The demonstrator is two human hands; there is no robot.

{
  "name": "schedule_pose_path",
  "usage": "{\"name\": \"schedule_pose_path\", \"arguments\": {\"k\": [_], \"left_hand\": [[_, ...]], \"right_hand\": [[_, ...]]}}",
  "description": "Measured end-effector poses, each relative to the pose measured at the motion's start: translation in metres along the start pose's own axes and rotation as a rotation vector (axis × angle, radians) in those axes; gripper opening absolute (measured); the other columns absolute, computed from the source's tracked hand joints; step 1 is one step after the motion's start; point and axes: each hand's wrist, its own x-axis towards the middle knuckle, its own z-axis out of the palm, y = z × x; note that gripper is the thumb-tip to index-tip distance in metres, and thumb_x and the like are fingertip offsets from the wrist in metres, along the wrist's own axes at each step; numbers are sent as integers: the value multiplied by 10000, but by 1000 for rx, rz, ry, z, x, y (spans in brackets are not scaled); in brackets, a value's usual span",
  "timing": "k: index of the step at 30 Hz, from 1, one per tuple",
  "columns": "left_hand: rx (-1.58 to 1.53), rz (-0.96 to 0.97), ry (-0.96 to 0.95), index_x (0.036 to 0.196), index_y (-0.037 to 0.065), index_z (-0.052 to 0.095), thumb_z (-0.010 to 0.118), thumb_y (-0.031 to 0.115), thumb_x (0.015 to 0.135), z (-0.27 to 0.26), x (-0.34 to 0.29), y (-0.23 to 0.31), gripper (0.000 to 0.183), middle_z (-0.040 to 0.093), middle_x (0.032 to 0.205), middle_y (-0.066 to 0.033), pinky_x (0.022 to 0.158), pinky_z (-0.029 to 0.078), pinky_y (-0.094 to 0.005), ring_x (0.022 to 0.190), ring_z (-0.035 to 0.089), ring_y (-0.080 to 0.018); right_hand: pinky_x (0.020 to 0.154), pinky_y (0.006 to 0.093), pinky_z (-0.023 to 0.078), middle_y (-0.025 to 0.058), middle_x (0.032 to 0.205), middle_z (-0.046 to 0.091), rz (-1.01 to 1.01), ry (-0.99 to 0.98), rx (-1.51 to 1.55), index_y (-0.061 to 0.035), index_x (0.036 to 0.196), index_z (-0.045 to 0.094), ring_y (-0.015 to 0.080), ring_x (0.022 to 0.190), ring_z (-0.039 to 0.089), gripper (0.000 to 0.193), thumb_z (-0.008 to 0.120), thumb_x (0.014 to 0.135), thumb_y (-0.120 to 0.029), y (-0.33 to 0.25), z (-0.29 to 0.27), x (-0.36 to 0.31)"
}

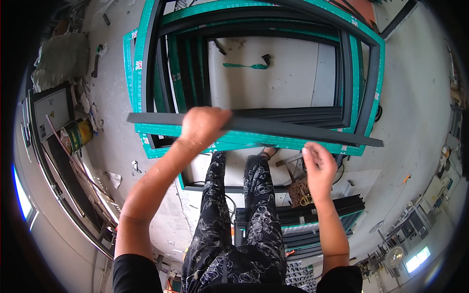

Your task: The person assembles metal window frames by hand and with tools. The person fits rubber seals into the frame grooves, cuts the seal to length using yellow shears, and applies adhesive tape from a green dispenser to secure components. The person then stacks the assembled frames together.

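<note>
A long dark grey profile strip [293, 129] runs crosswise in front of me, over the near side of several stacked window frames. My left hand [205, 128] is closed around it, left of its middle. Below the strip's right part, my right hand [320, 163] hangs apart from it with loosely curled, separated fingers and nothing visible in them. The stacked frames [367, 93] are dark grey with green printed protective film [176, 131] along their faces. Part of the near frame side is hidden by the strip and my left forearm.
A torn green film scrap [244, 65] lies on the floor inside the frames. Behind my legs rests a stack of dark profiles [312, 215], near a rusty brown box [299, 192]. A yellow-green bucket [78, 136] and leaning panels stand at left; a fan [394, 256] is at lower right.
</note>
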Motion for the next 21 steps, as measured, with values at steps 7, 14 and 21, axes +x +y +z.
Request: {"name": "schedule_pose_path", "arguments": {"k": [7, 14, 21], "left_hand": [[-357, 90, 358, 1295, -1, 514, 726, 172, 747, 28, -19, 185, 613, 598, 1132, -196, 849, 496, -450, 961, 601, -332], [-755, 161, 427, 1302, -13, 531, 731, 187, 778, 8, -33, 202, 596, 544, 1280, -176, 1078, 381, -494, 1214, 515, -362], [-171, 234, 535, 1306, 73, 574, 709, 394, 790, 19, -28, 132, 623, 548, 1368, -126, 1149, 289, -512, 1353, 450, -299]], "right_hand": [[783, 336, 493, 43, 1049, 595, 351, 332, 818, -99, 1207, 561, 131, 975, 564, 277, 641, 963, -203, -8, -23, 23], [566, 225, 384, -22, 752, 543, 373, 364, 314, -53, 1127, 631, 59, 646, 501, 478, 453, 1016, -482, 29, -144, 45], [611, 385, 462, 126, 760, 626, -118, -404, -513, -26, 979, 654, 285, 669, 596, 370, 686, 882, -382, 64, -99, 28]]}}
